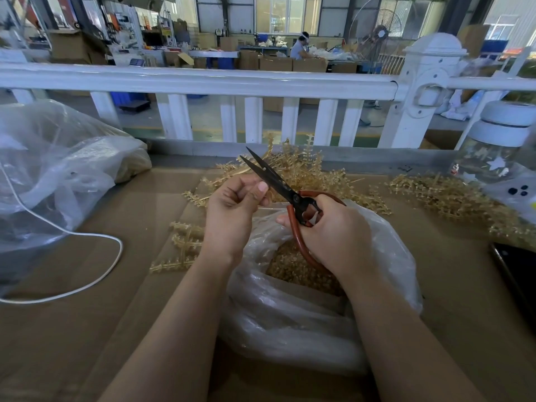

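Snipping amber plastic sprues (301, 166), partway through by the look of it.
The right hand (333, 230) grips red-handled black scissors (278, 184), blades parted, over the desk's (130, 329) middle. The left hand (232, 204) is curled, thumb on forefinger; holding what, I cannot tell. The clear plastic bag (304, 320) beneath holds many cut bits, and uncut heaps wait along the far edge.

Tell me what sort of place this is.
Probably a factory floor or packing workshop: stacked cardboard boxes beyond the white railing, an industrial fan, and amber plastic sprues piled on the bench for trimming with scissors.
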Available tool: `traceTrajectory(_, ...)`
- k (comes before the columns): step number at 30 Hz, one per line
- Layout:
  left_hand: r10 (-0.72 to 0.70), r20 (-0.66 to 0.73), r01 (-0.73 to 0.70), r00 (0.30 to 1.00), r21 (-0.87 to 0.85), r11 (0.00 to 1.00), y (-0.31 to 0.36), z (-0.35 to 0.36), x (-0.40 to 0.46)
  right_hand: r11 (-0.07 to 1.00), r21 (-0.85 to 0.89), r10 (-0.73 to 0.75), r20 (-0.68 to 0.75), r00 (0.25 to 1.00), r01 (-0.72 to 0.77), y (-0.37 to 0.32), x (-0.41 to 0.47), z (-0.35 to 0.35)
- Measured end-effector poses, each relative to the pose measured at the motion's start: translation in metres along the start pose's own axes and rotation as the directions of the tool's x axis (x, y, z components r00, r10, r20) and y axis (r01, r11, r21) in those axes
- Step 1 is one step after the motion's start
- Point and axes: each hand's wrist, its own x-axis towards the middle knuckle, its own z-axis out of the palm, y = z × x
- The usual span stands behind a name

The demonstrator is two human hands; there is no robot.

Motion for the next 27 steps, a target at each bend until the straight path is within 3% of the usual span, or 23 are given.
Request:
traceTrajectory(12, 0.065, 0.034, -0.067, 0.997, 0.053, 0.996, -0.0037, 0.0003, 0.0003, 1.0, 0.021, -0.003, 0.01, 1.0, 0.003, 0.0003, 0.0, -0.0021)
traceTrajectory(27, 0.031, 0.027, -0.032, 0.999, 0.036, 0.999, -0.0016, 0.0012, -0.0008, 0.997, 0.072, -0.016, 0.009, 1.0, 0.015, 0.0017, -0.0003, 0.0)
